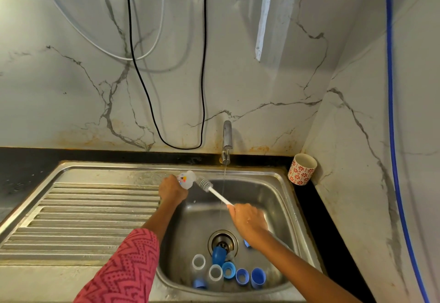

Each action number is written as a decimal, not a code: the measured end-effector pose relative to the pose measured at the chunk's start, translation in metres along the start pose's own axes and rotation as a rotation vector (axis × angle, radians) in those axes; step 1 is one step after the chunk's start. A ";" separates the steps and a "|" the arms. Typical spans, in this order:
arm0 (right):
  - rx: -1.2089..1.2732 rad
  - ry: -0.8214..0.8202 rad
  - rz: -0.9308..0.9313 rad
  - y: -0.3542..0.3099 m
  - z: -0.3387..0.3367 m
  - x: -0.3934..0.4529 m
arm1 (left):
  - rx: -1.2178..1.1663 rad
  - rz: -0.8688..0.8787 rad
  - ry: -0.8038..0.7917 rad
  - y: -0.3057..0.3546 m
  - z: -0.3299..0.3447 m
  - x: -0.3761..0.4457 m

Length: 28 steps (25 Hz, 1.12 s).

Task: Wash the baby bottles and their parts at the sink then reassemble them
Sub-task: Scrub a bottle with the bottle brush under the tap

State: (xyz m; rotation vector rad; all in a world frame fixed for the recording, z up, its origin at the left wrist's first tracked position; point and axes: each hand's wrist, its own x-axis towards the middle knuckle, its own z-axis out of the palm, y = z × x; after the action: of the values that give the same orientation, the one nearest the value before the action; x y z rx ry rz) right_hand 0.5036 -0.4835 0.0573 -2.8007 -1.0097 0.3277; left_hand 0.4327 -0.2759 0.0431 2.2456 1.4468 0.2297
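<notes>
Over the sink's (pixel 281 183) back-left corner: left hand (pixel 172 189) gripping a bottle (pixel 187 179), mouth facing right. Right hand (pixel 248 219) curled round the brush (pixel 215 192) handle; bristles just beside the mouth, shaft aligned toward it. Remaining parts at the front edge.

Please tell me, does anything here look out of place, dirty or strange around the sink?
Yes. A blue cap lies on the drain, which could slow draining. Rusty orange stains mark the marble wall above the counter. A black cable hangs in a loop close to the running tap.
</notes>
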 end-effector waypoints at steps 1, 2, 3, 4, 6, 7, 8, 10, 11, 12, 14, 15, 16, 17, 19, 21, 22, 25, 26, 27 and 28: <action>-0.001 0.025 -0.011 -0.001 -0.001 0.000 | 0.027 -0.002 0.001 0.001 -0.001 0.001; -0.005 0.038 -0.022 -0.003 -0.003 0.003 | 0.047 0.016 -0.003 0.004 -0.001 0.000; -0.008 0.034 -0.024 -0.006 -0.005 0.006 | 0.058 0.058 -0.014 0.008 0.001 -0.002; -0.005 0.021 -0.015 -0.009 -0.006 0.010 | 0.071 0.104 -0.024 0.011 0.003 -0.004; 0.006 0.000 0.006 -0.014 -0.010 0.016 | 0.079 0.166 -0.009 0.013 0.006 -0.006; -0.003 -0.004 0.009 -0.015 -0.012 0.017 | 0.099 0.191 0.008 0.011 0.006 -0.006; -0.013 -0.011 0.014 -0.016 -0.012 0.020 | 0.145 0.237 0.018 0.010 0.007 -0.007; 0.004 -0.032 0.033 -0.015 -0.014 0.026 | 0.221 0.385 0.030 0.011 0.009 -0.012; 0.046 -0.056 0.046 -0.013 -0.013 0.029 | 0.211 0.449 0.028 0.014 0.010 -0.017; 0.115 -0.092 0.050 -0.010 -0.011 0.033 | 0.156 0.465 0.027 0.018 0.008 -0.021; 0.298 -0.170 0.031 0.000 -0.004 0.036 | -0.089 0.303 -0.002 0.019 0.003 -0.015; 0.383 -0.194 0.024 0.005 -0.001 0.034 | -0.236 0.183 -0.047 0.019 0.000 -0.009; 0.459 -0.209 0.023 0.008 0.002 0.031 | -0.366 0.071 -0.100 0.017 -0.002 -0.005; 0.518 -0.215 0.018 0.011 0.004 0.027 | -0.473 -0.016 -0.128 0.015 -0.004 -0.001; 0.604 -0.222 0.005 0.010 0.008 0.019 | -0.533 -0.116 -0.122 0.011 -0.002 0.000; 0.691 -0.221 -0.005 0.005 0.010 0.016 | -0.394 -0.113 -0.116 0.006 0.003 -0.001; 0.701 -0.208 -0.016 0.003 0.009 0.016 | -0.305 -0.091 -0.116 0.003 0.006 -0.003; 0.497 -0.115 -0.057 0.005 0.001 0.022 | -0.243 -0.064 -0.148 0.005 0.014 -0.007; 0.423 -0.092 -0.060 0.007 0.000 0.024 | -0.241 -0.037 -0.167 0.012 0.015 -0.009; 0.381 -0.077 -0.048 0.009 0.000 0.024 | -0.248 -0.017 -0.183 0.018 0.018 -0.011; 0.364 -0.068 -0.022 0.008 0.001 0.025 | -0.303 -0.020 -0.196 0.024 0.023 -0.012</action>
State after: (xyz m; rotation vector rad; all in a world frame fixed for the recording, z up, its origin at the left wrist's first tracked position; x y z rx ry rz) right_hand 0.5271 -0.4739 0.0504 -2.4644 -0.8898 0.5462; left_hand 0.4555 -0.3013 0.0353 1.9507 1.2400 0.2004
